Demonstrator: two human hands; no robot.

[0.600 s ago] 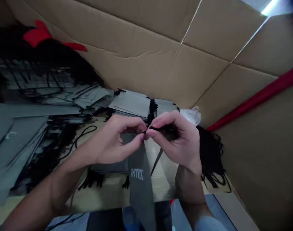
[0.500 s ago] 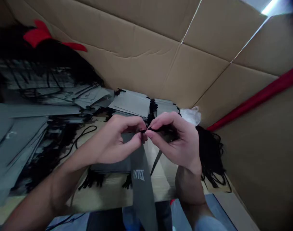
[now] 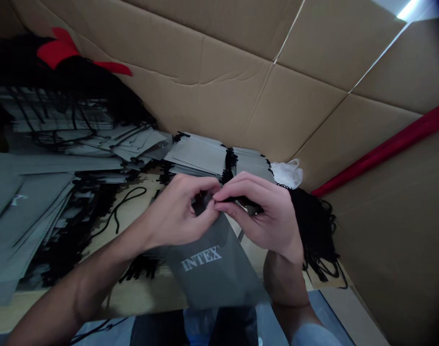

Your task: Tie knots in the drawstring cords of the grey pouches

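Observation:
A flat grey pouch [image 3: 219, 276] with white INTEX lettering hangs below my two hands, its face turned up toward me. My left hand [image 3: 183, 206] is closed, thumb and fingers pinching the pouch's top edge. Right against it, my right hand [image 3: 264, 211] pinches a black cord [image 3: 237, 198] at the same corner. The fingertips of both hands touch and hide most of the cord's end. Under the pouch, part of a pile with black cord ends [image 3: 142, 269] shows on the table.
Stacks of grey pouches [image 3: 200, 153] stand at the back, with more pouches [image 3: 35, 206] on the left. A loose black cord [image 3: 116, 209] lies on the wooden table [image 3: 147, 298]. At right are a black cord bundle [image 3: 316, 230] and a clear plastic bag [image 3: 288, 173], beside cardboard walls [image 3: 219, 57].
The pouch has swung from nearly edge-on to face-up, so its whole INTEX lettering shows. My hands stay together, fingertips slightly closer, and the stretch of cord between them is now mostly covered.

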